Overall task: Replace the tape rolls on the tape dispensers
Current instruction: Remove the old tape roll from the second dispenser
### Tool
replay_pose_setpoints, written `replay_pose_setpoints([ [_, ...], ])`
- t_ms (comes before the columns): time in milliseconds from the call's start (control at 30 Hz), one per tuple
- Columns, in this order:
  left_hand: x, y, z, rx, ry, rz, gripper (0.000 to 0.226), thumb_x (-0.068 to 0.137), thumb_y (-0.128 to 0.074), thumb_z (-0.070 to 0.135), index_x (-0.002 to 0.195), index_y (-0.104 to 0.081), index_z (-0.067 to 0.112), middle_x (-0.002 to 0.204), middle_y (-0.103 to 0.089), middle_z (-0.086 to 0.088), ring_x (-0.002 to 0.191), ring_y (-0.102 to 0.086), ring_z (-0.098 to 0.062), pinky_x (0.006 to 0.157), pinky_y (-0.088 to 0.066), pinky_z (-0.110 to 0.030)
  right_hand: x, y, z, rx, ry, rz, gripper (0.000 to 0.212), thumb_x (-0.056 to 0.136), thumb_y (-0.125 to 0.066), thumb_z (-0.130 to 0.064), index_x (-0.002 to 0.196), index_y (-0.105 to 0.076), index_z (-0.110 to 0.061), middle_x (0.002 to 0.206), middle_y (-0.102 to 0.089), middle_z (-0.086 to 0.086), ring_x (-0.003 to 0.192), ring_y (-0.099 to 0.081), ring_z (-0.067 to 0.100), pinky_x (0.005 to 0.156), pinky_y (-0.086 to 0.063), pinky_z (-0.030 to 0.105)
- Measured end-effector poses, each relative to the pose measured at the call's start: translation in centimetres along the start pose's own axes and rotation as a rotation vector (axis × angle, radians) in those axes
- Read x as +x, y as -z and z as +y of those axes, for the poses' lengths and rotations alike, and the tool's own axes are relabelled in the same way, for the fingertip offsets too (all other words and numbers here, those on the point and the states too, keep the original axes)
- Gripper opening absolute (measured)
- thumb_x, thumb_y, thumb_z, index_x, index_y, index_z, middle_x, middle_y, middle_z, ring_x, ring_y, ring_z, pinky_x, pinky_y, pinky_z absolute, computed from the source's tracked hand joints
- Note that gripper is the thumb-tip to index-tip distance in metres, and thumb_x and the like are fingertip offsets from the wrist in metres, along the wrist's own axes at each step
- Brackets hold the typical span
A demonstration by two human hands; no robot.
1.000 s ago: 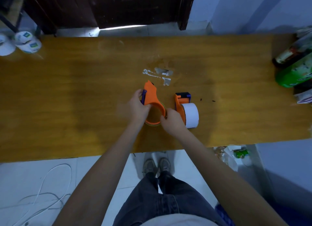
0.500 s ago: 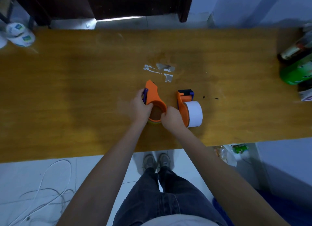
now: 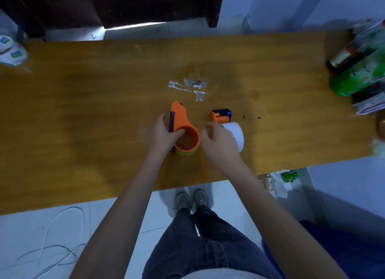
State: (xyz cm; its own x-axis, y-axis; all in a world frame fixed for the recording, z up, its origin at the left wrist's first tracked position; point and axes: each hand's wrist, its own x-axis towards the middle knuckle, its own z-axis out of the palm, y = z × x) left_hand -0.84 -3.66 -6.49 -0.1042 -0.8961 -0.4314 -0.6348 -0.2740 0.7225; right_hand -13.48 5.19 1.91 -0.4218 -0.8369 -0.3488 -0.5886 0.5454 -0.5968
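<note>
An orange tape dispenser [image 3: 182, 122] with a purple edge lies on the wooden table [image 3: 83, 112], a yellowish tape roll [image 3: 186, 153] showing under its ring. My left hand [image 3: 164, 132] grips it, thumb hooked into the ring. A second orange dispenser [image 3: 221, 115] carrying a white tape roll [image 3: 236, 133] lies just to the right. My right hand [image 3: 218, 141] hovers between the two dispensers, fingers loosely curled, holding nothing and partly covering the white roll.
Torn tape scraps [image 3: 190, 86] stick to the table behind the dispensers. Spare tape rolls [image 3: 11, 51] sit at the far left corner. Green and dark bottles [image 3: 358, 70] crowd the right end. A white cable [image 3: 52, 247] lies on the floor.
My right hand has let go of the left dispenser's ring and moved right, toward the white roll. My left hand still holds the dispenser.
</note>
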Motion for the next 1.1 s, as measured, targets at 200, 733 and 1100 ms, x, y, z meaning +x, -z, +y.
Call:
replay_pose_setpoints([
  [200, -5.3, -0.5, 3.9, 0.007, -0.195, 0.122, 0.052, 0.087, -0.058, 0.03, 0.134, -0.045, 0.011, 0.133, -0.05, -0.009, 0.121, -0.05, -0.024, 0.101, -0.043, -0.041, 1.1, 4.1, 6.8, 0.225, -0.19, 0.197, 0.023, 0.094, -0.041, -0.017, 0.11, -0.053, -0.008, 0.089, -0.054, 0.001, 0.079, -0.053, 0.017, 0.064, -0.039, 0.028],
  [733, -8.0, -11.8, 10.6, 0.214, 0.069, -0.067, 0.075, 0.085, -0.057, 0.042, 0.141, -0.024, 0.004, 0.13, -0.047, -0.018, 0.113, -0.052, -0.038, 0.088, -0.048, -0.044, 5.0, 2.2, 13.1, 0.732, -0.558, -0.428, 0.021, 0.093, -0.051, -0.023, 0.099, -0.059, -0.004, 0.081, -0.063, 0.013, 0.072, -0.064, 0.021, 0.061, -0.056, 0.03],
  [1100, -8.3, -10.4, 10.8, -0.764, 0.36, -0.024, 0.009, 0.09, -0.052, 0.017, 0.099, -0.054, 0.018, 0.102, -0.051, -0.002, 0.087, -0.052, -0.019, 0.071, -0.054, -0.044, 5.4, 6.3, 14.1, 1.016, -0.427, -0.413, 0.02, 0.088, -0.061, -0.021, 0.097, -0.048, -0.008, 0.111, -0.057, 0.02, 0.106, -0.061, 0.035, 0.079, -0.057, 0.044],
])
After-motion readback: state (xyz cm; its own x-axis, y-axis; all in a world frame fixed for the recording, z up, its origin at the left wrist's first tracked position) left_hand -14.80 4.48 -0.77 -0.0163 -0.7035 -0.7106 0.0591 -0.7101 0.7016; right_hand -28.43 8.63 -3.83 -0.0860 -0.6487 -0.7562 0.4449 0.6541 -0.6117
